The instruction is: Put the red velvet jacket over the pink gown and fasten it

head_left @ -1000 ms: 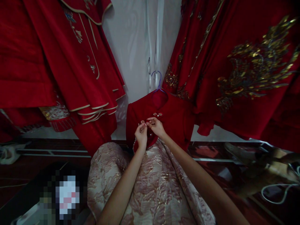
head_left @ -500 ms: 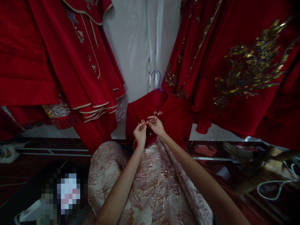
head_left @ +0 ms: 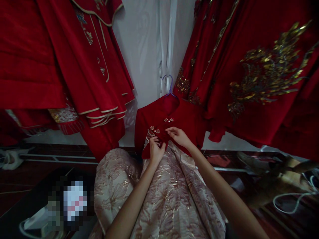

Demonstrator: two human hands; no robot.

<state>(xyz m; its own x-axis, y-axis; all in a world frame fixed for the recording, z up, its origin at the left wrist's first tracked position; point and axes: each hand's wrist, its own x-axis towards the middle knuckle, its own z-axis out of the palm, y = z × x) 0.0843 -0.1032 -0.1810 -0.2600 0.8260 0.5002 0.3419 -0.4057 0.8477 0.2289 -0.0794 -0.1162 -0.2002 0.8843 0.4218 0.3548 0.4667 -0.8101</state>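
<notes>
From the head camera, a small red top hangs on a purple hanger against a white curtain, and everything else sits around it. The left hand is at the lower front edge of the top, just below a beaded pearl clasp with a fringe of small strands; its grip is pressed together on the red cloth there, thumb against fingers. The right hand lies to the right of that clasp, resting on the front of the top with its grip pinching a fold of the fabric — the fingertips are too small to see more. A second pearl clasp sits higher, near the collar. Below the top spreads a pale pink brocade skirt, touching its hem. To the left of the top hang red robes with cream piping; to its right hangs a red gown with gold embroidery — both close beside it.
</notes>
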